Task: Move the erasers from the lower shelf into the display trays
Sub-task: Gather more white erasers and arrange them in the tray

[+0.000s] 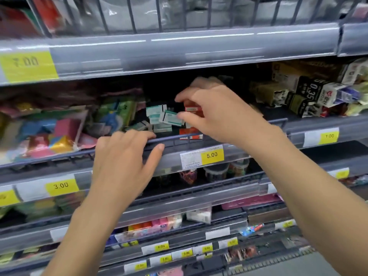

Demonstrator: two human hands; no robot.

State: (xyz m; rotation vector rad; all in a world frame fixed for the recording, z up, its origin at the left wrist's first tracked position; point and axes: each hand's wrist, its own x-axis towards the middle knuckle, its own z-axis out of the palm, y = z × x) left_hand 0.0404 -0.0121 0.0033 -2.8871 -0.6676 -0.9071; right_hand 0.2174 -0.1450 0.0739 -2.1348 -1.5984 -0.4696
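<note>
My right hand (217, 114) reaches into the shelf and pinches a green-and-white eraser (171, 117) between thumb and finger. Its other fingers curl near a red eraser box (192, 108). More green erasers (157, 112) lie in a loose heap just to the left. My left hand (121, 156) rests on the wire rail (175, 139) at the near edge, fingers spread. I think my pinch is small, so the eraser could slip and drop behind the heap. My wrist could also bump the red box (191, 134) near the rail and knock it off the shelf.
</note>
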